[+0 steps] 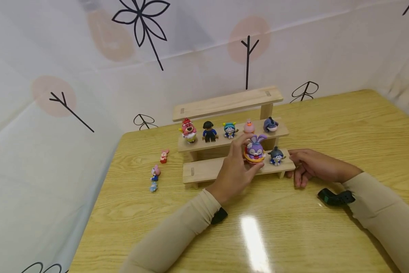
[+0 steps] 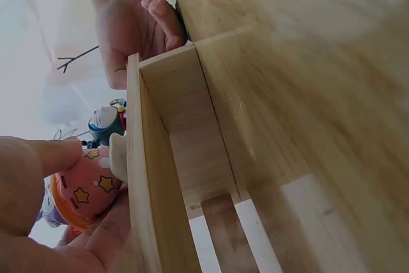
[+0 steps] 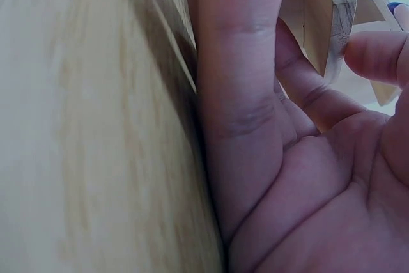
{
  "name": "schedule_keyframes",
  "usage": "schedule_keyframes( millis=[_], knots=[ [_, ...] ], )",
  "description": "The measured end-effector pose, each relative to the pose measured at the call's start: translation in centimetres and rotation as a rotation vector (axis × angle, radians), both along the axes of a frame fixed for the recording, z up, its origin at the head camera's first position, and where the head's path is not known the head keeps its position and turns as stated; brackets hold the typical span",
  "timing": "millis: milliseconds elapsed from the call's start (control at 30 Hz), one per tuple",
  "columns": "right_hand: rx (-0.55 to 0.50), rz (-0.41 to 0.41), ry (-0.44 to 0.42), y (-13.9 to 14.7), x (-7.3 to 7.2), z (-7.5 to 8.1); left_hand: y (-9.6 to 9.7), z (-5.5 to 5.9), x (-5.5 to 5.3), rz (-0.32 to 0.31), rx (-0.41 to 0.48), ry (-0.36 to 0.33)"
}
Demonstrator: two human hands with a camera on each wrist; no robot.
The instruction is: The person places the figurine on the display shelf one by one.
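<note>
My left hand (image 1: 232, 175) grips a purple rabbit figurine (image 1: 255, 148) between thumb and fingers, over the lowest step of a wooden tiered display stand (image 1: 204, 170). In the left wrist view the figurine's rounded pink base with yellow stars (image 2: 89, 190) shows beside the board's edge. Just right of it stands a dark-capped figurine (image 1: 276, 156) on the same step. At that step's right end, my right hand (image 1: 315, 166) pinches the board; the right wrist view shows the thumb (image 3: 377, 55) against the board's end (image 3: 339, 30), with a finger partly behind it.
The middle step carries a red-and-pink bear figurine (image 1: 188, 131), a black-capped figure (image 1: 209, 132), a teal-capped one (image 1: 229, 130), a pink bird (image 1: 249, 127) and a blue donkey (image 1: 270, 124). Left of the stand, small figurines (image 1: 155, 172) lie on the wooden table (image 1: 129, 220). Patterned cloth (image 1: 197, 49) hangs behind.
</note>
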State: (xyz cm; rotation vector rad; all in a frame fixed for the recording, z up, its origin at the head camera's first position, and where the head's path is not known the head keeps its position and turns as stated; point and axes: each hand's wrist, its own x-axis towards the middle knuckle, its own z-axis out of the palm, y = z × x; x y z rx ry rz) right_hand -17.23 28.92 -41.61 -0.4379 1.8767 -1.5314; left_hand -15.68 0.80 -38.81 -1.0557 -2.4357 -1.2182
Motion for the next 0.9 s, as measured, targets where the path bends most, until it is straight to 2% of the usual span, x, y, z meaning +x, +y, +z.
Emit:
schedule_keyframes(
  millis=[167, 433, 533, 733, 900],
  knots=[
    [-0.008, 0.004, -0.005, -0.02, -0.14, -0.16, 0.01, -0.03, 0.30, 0.029, -0.044, 0.009],
    [0.010, -0.005, -0.008, -0.09, -0.11, 0.06, 0.03, 0.05, 0.76, 0.101, -0.133, 0.104],
    [0.022, -0.011, -0.016, -0.14, -0.14, 0.18, 0.00, 0.19, 0.84, 0.119, -0.177, 0.114],
    [0.031, -0.015, -0.024, -0.17, -0.13, 0.20, -0.17, 0.23, 0.80, 0.118, -0.205, 0.081],
    [0.024, -0.016, -0.017, -0.09, -0.09, 0.09, -0.91, 0.31, 0.69, 0.100, -0.199, 0.005]
  ],
)
